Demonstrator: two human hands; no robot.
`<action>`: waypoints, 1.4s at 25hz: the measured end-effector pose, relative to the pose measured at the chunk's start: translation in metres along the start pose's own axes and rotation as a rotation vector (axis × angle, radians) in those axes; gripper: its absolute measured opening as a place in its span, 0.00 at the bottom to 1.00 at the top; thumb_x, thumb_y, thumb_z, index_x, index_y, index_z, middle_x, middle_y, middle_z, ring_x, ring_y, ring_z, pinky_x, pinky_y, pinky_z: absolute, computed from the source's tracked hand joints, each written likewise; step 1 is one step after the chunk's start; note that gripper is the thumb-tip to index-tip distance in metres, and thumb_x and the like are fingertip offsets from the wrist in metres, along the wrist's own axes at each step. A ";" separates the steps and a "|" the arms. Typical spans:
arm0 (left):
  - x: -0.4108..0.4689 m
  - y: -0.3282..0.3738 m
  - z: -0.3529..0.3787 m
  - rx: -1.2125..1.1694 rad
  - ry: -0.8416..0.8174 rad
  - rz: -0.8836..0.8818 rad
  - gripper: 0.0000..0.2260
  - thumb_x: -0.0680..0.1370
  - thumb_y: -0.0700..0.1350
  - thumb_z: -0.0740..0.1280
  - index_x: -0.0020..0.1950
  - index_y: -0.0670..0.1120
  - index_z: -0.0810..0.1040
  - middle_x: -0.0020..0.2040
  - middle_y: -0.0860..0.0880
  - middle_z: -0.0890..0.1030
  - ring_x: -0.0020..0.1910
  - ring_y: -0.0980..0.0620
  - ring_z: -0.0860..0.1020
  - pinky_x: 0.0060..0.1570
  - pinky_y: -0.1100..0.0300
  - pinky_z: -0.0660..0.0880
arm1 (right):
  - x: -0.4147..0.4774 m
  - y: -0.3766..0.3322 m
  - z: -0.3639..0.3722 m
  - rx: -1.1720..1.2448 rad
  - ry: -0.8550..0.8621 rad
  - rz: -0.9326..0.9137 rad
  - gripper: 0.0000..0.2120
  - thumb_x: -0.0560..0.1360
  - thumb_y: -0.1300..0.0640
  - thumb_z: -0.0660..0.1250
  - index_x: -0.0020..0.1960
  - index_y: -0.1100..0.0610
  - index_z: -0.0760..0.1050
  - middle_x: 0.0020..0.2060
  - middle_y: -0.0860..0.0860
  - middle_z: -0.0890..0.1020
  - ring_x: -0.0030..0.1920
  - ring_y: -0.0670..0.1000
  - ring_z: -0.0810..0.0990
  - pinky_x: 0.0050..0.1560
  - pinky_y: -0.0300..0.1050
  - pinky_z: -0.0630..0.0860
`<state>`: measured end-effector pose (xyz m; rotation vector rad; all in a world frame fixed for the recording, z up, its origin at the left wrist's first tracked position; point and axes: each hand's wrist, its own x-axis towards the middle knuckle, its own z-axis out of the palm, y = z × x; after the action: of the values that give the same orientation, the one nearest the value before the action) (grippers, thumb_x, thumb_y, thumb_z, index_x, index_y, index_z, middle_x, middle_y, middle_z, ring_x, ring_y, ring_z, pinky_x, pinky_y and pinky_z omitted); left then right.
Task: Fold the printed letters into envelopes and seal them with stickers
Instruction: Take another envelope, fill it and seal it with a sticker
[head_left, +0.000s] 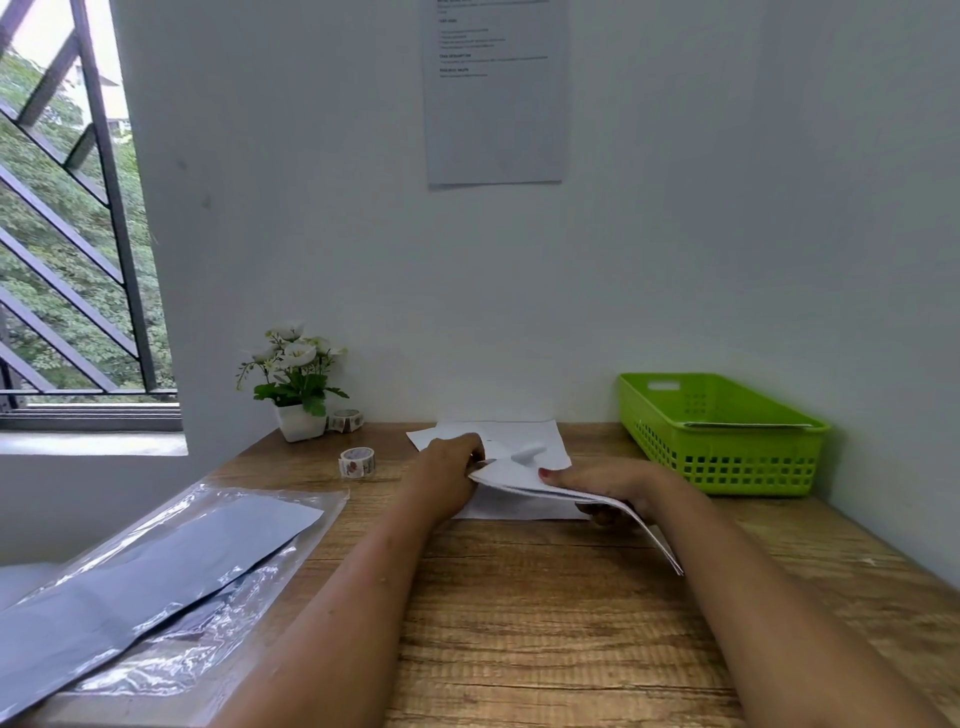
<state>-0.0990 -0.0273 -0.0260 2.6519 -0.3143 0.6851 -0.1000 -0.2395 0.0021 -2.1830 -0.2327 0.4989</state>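
Observation:
A folded white letter (524, 480) is lifted just above the wooden desk (519, 597), held flat between both hands. My right hand (618, 486) grips its right side, thumb on top and fingers underneath. My left hand (449, 467) pinches its left edge. More white sheets (519, 436) lie on the desk behind and under the hands, with a small white cylinder (527, 451) resting on them. A roll of stickers (357, 462) stands left of the sheets; a second roll (345, 420) sits by the flower pot. Envelopes in a clear plastic bag (156, 582) lie at the left.
A green plastic basket (727, 452) stands at the back right with something flat inside. A small white pot of white flowers (298, 384) sits at the back left by the wall. A printed sheet (493, 93) hangs on the wall. A barred window (67, 234) is at the left.

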 end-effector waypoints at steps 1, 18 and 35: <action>0.000 0.000 0.000 -0.001 0.020 -0.004 0.06 0.77 0.40 0.62 0.51 0.45 0.76 0.46 0.45 0.81 0.44 0.46 0.78 0.40 0.58 0.73 | 0.003 0.002 -0.002 -0.031 0.022 -0.012 0.20 0.75 0.40 0.63 0.55 0.55 0.75 0.39 0.50 0.77 0.31 0.44 0.74 0.31 0.35 0.70; -0.002 0.017 0.010 0.081 -0.007 0.256 0.05 0.79 0.47 0.60 0.50 0.49 0.74 0.46 0.48 0.79 0.47 0.50 0.75 0.41 0.59 0.67 | 0.020 0.005 -0.004 0.277 0.318 -0.009 0.04 0.69 0.64 0.61 0.44 0.61 0.71 0.32 0.57 0.72 0.30 0.53 0.71 0.30 0.38 0.65; 0.003 0.006 0.014 -0.005 0.191 0.042 0.05 0.80 0.46 0.59 0.51 0.48 0.73 0.44 0.47 0.78 0.41 0.50 0.74 0.37 0.60 0.66 | -0.028 0.006 -0.040 0.402 -0.522 -0.204 0.28 0.60 0.68 0.77 0.56 0.57 0.72 0.46 0.56 0.72 0.34 0.47 0.83 0.25 0.35 0.78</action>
<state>-0.0923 -0.0389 -0.0337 2.5559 -0.3181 0.9420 -0.1082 -0.2814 0.0273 -1.5895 -0.5766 0.9083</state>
